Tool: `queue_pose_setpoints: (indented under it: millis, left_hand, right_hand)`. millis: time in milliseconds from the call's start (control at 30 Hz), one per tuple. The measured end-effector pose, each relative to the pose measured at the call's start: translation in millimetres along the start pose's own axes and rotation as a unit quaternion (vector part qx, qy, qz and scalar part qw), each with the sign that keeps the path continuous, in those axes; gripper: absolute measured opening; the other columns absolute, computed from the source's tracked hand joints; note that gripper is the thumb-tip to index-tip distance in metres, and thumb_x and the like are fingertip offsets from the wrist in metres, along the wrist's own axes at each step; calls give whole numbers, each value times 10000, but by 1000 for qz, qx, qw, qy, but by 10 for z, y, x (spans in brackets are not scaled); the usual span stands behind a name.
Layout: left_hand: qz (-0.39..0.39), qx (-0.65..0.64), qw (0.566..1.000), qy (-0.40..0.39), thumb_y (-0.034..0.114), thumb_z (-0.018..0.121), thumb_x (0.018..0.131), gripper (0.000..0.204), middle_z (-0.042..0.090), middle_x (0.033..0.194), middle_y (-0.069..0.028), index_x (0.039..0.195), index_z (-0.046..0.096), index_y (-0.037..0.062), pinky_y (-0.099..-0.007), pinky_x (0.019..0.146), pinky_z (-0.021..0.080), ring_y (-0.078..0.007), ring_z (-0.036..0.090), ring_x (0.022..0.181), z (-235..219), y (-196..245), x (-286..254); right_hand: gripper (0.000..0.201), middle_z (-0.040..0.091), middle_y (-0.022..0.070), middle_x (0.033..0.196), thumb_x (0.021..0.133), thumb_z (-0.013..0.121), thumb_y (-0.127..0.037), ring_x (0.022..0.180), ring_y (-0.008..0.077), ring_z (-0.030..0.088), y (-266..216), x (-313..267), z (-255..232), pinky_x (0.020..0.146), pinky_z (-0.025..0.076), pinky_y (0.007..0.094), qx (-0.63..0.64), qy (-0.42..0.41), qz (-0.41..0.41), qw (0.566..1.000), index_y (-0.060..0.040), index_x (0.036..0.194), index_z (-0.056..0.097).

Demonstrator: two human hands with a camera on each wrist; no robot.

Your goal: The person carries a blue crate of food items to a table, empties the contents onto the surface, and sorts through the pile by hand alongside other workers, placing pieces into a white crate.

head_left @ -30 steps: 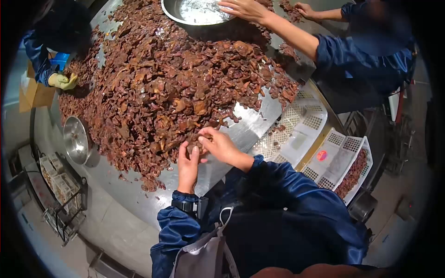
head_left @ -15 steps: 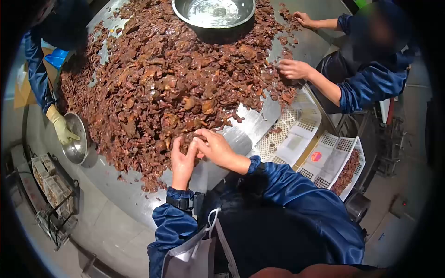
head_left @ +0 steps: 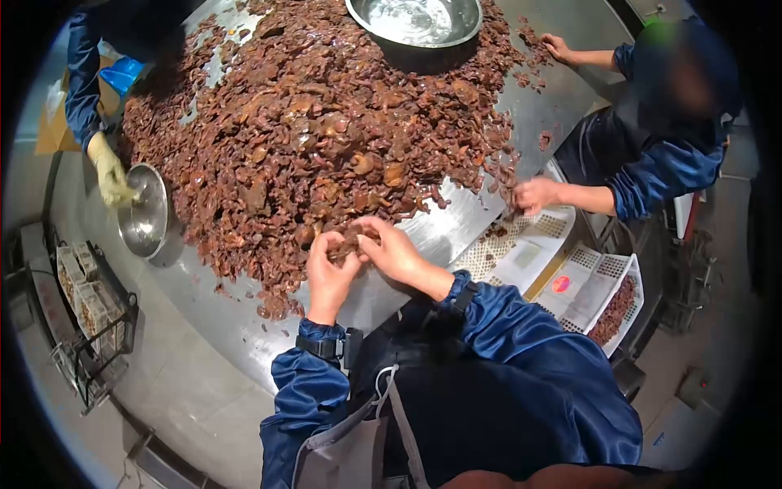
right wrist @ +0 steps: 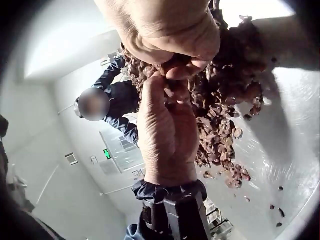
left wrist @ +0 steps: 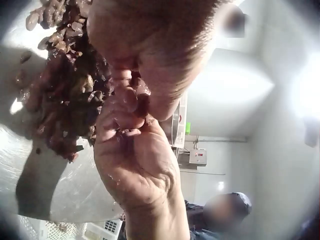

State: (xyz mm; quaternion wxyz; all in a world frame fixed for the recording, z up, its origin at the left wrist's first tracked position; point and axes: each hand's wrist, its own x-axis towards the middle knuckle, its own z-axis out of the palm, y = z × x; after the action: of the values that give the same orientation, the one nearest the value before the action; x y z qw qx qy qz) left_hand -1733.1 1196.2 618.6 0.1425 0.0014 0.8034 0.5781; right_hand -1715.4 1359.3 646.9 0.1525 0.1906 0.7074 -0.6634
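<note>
Both bare hands meet at the near edge of a large heap point(head_left: 277, 138) of wet, reddish-brown, meat-like pieces. Between the fingertips is a small dark brown piece point(head_left: 348, 246), pinched by the left hand point(head_left: 327, 281) and the right hand point(head_left: 401, 257) together. In the left wrist view, a glossy bit of the piece point(left wrist: 143, 92) shows between the two hands, the rest covered by fingers. From the right wrist, the left hand point(right wrist: 167, 130) appears below with thumb and fingers bent against the right hand's curled fingers. The heap lies on a metal table point(head_left: 448, 232).
A big steel bowl point(head_left: 419, 23) stands at the far side. A smaller bowl point(head_left: 142, 213) is at the left, with another person's gloved hand point(head_left: 112, 175) over it. At the right are white perforated baskets point(head_left: 521, 257) and another person's bare hand point(head_left: 535, 196).
My two hands stay together at the piece, fingers shifting slightly. The person at the right moved a hand from the big bowl to the table edge; the gloved hand went to the smaller bowl.
</note>
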Motion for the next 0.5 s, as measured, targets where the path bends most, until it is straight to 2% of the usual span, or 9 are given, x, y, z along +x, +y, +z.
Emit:
queue_pose_setpoints:
  millis: [33,67,133,200,233,267,367,467,500]
  left_hand:
    - [-32,-10,999,23,37,737,786,283,660,986,-112,1048,631,17,-343,828,522,-210,649,903,-54,-6,-17]
    - [-77,-43,995,51,73,751,837,210,660,951,-114,1001,632,17,-338,821,515,-206,640,891,-92,-137,-15]
    - [-79,4,990,116,138,779,888,230,670,975,-118,1021,651,0,-334,809,523,-197,644,868,-287,-124,30]
    - [-12,71,982,175,185,810,893,317,677,1012,-117,1088,667,-20,-334,798,530,-184,644,823,-447,-394,79]
    - [65,159,965,198,173,813,895,365,681,1053,-105,1167,667,-22,-301,721,540,-158,642,853,-518,-464,69]
    - [-124,-77,982,122,152,776,928,343,678,1082,-90,1202,653,-13,-279,675,563,-149,631,956,-575,-223,33]
    - [-134,-141,976,96,113,722,962,433,630,1213,-92,1351,559,14,-285,712,617,-155,611,1036,-607,-278,-47]
    - [-101,-153,978,100,61,657,988,508,562,1328,-92,1461,472,56,-310,800,635,-167,607,1046,-560,-175,-95]
    - [-81,-155,979,103,42,630,997,527,539,1360,-92,1489,445,74,-312,817,635,-172,607,1052,-537,-228,-108]
  right_hand:
    - [447,619,195,1227,972,621,-108,1117,345,652,14,18,-144,924,546,422,-252,17,-182,950,-49,1404,522]
    - [531,554,187,1362,925,650,-70,1248,407,559,-25,9,-224,1026,507,439,-257,18,-232,938,-119,1439,524]
    - [563,494,132,1460,911,642,-43,1257,392,568,-162,25,-504,1027,515,441,-362,38,-231,902,-224,1436,548]
    - [548,513,136,1452,905,656,-58,1250,386,570,-127,133,-838,1008,521,466,-413,85,-230,877,-215,1421,560]
    - [550,516,142,1451,905,657,-64,1251,389,569,-70,144,-930,1012,516,471,-435,116,-206,869,-214,1425,559]
    - [552,520,148,1449,906,659,-69,1252,391,568,35,149,-970,1017,511,476,-456,147,-182,859,-213,1429,557]
    - [536,538,147,1434,916,681,-122,1222,365,590,280,84,-903,997,526,435,-498,87,-212,836,-220,1430,564]
    - [454,592,114,1377,916,692,-140,1179,317,626,165,98,-1067,962,538,402,-409,120,-215,879,-196,1362,622]
    - [310,675,80,1242,910,708,-149,1126,300,653,153,79,-1134,916,542,398,-429,180,-197,863,-161,1219,700]
